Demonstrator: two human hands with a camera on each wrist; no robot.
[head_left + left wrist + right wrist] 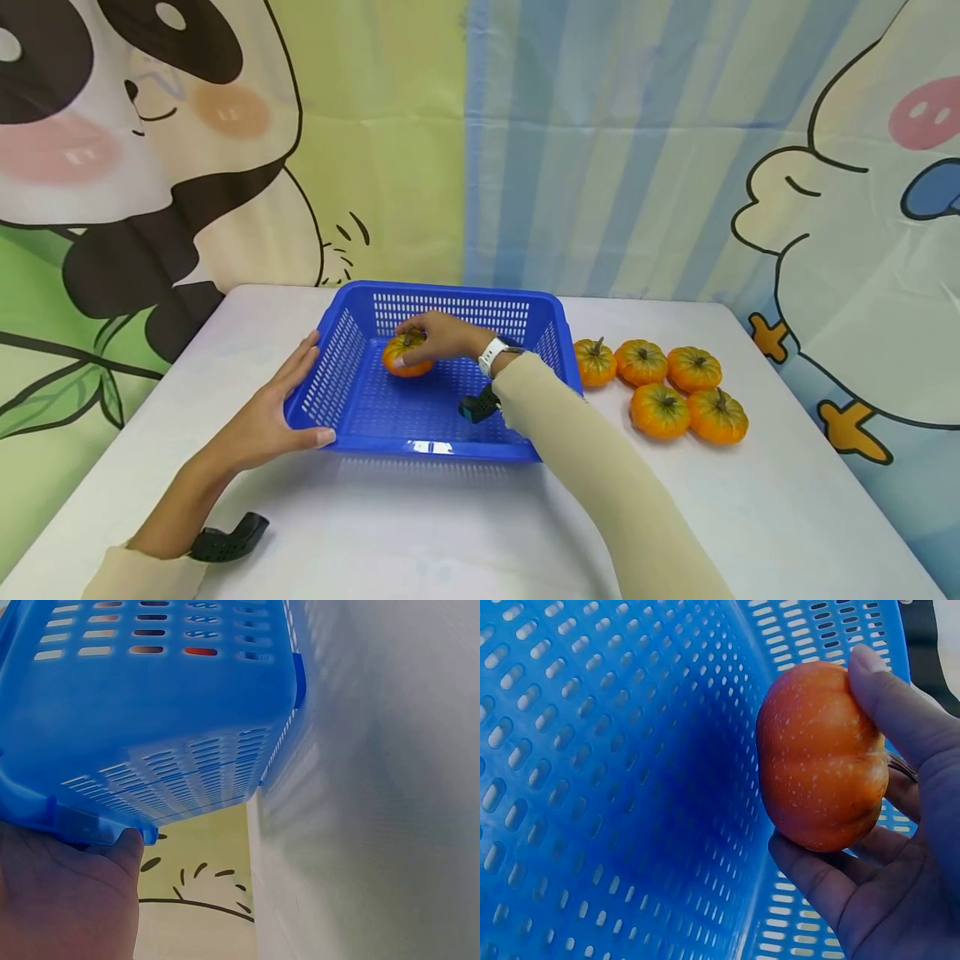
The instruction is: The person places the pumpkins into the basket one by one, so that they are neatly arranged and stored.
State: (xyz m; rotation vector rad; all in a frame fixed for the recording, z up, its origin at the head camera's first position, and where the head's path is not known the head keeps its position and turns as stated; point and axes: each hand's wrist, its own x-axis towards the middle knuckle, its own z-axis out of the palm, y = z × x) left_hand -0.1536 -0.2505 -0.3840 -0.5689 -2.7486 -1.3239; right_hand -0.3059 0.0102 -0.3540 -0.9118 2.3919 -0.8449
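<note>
A blue plastic basket (pixel 442 446) with slotted walls stands on the table, and its slotted side fills much of the left wrist view. Inside its left part, my right hand (pixel 442 337) grips a small orange pumpkin (pixel 405 367) between thumb and fingers. In the right wrist view, the pumpkin (pixel 817 757) shows its orange underside, its stem toward the palm. My left hand (pixel 266 417) rests against the basket's left rim, fingers extended along the outside and thumb by the front corner. Part of that hand (pixel 67 892) shows below the rim in the left wrist view.
Several more orange pumpkins (pixel 660 410) sit grouped on the white table (pixel 420 533), right of the basket. Behind the table hangs a cartoon-printed curtain (pixel 405 150). A white watch (pixel 491 356) is on the right wrist, and a black device (pixel 229 540) is at the left wrist.
</note>
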